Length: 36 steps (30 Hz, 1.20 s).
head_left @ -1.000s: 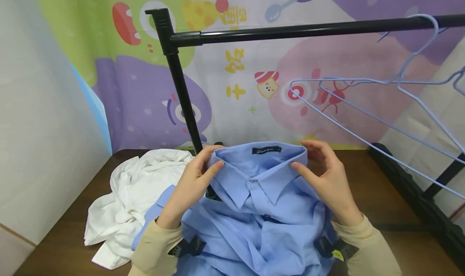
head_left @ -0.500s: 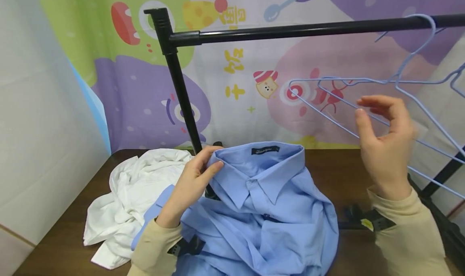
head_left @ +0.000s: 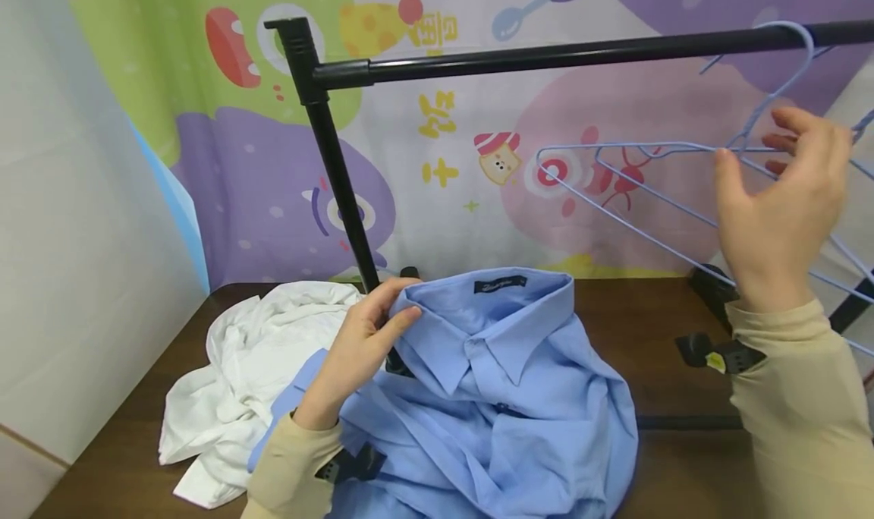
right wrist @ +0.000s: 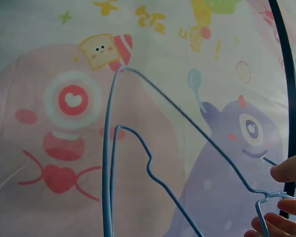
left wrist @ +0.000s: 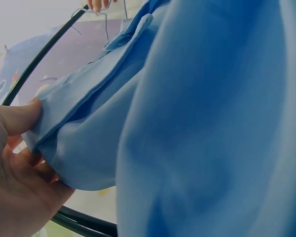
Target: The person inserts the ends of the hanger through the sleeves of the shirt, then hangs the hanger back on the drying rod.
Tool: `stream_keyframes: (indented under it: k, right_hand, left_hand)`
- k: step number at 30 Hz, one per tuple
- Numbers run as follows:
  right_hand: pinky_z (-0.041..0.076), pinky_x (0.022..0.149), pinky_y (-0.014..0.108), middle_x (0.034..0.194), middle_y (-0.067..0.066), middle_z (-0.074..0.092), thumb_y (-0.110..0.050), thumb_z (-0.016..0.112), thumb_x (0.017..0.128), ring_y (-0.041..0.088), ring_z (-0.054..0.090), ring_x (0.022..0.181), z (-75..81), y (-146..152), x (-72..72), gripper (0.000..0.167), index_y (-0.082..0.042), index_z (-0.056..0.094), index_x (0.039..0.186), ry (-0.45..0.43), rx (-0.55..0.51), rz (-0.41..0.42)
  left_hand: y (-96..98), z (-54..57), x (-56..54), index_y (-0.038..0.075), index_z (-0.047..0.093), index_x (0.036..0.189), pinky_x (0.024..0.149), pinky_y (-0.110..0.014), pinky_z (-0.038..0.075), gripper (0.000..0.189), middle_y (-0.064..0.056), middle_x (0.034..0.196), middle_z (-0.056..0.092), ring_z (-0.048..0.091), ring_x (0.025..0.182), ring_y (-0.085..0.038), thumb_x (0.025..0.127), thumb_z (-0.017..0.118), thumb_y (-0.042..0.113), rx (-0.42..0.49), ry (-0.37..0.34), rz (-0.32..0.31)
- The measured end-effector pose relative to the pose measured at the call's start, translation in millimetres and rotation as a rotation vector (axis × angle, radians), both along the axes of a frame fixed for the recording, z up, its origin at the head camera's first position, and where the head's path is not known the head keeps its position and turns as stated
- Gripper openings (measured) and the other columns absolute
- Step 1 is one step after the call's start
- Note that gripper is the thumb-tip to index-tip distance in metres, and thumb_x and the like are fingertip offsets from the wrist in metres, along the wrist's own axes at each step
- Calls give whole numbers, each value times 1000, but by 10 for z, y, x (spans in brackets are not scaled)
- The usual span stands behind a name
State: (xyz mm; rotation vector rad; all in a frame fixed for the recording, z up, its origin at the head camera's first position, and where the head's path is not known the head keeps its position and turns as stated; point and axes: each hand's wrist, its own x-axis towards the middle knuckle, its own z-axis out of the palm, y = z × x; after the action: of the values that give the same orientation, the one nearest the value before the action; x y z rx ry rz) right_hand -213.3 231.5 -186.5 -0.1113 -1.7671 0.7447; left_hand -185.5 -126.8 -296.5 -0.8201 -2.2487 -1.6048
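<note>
In the head view a blue collared shirt (head_left: 492, 397) lies bunched on the table, its collar standing up with a dark label inside. My left hand (head_left: 362, 344) pinches the left side of that collar between thumb and fingers; the left wrist view shows the thumb on the blue cloth (left wrist: 89, 123). At the upper right, my right hand (head_left: 785, 208) is raised to the neck of a blue wire hanger (head_left: 749, 128). Its thumb and fingers stand apart on either side of the twisted neck, as the right wrist view of the hanger (right wrist: 187, 116) also shows.
The hanger hooks over the black rail (head_left: 546, 58) of a rack, whose upright (head_left: 341, 177) stands behind the shirt. More wire hangers are at the right. A crumpled white garment (head_left: 273, 352) lies left on the brown table (head_left: 655, 337). A printed curtain (head_left: 437, 223) hangs behind.
My right hand has let go of the collar's right side and moved up and right to the hanger's neck. My left hand stays on the collar.
</note>
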Motion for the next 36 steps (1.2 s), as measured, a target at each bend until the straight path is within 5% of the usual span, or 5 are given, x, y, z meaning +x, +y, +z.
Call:
stream_keyframes:
  k: [8, 15, 22, 29, 36]
  right_hand:
    - [34, 76, 14, 110, -7, 62, -34, 58, 82, -19, 45, 75, 56, 32, -83, 41, -27, 50, 122, -129, 12, -82]
    - [30, 72, 32, 107, 10, 66, -36, 57, 84, 35, 58, 95, 84, 41, -126, 46, -8, 53, 120, -182, 47, -111]
    - [20, 59, 16, 58, -47, 34, -33, 53, 86, -20, 27, 55, 150, 93, -155, 32, -14, 58, 111, -165, 36, -49]
    - [26, 68, 13, 56, -46, 32, -33, 49, 91, -18, 28, 45, 276, 60, -99, 30, -12, 59, 109, -94, 25, -12]
    - [26, 47, 6, 59, -38, 40, -32, 49, 92, -17, 37, 49, 365, 44, -42, 16, -22, 56, 102, -67, -52, 16]
  left_hand:
    - [5, -35, -7, 12, 56, 117, 69, -23, 42, 26, -5, 107, 61, 51, 78, -11, 91, 54, 12, -14, 33, -9]
    - [9, -59, -4, 12, 57, 116, 68, -23, 42, 26, -4, 106, 61, 51, 78, -11, 91, 54, 10, -11, 50, -17]
    - [29, -45, -13, 11, 57, 117, 75, -23, 45, 26, -5, 110, 61, 54, 86, -11, 91, 54, 10, -2, 45, -30]
    - [18, -31, 9, 11, 56, 118, 77, -23, 44, 26, -5, 110, 61, 54, 89, -11, 91, 54, 11, -13, 38, -15]
    - [-6, -22, 19, 11, 56, 118, 80, -24, 44, 26, -4, 112, 60, 54, 93, -11, 91, 53, 10, -17, 40, -21]
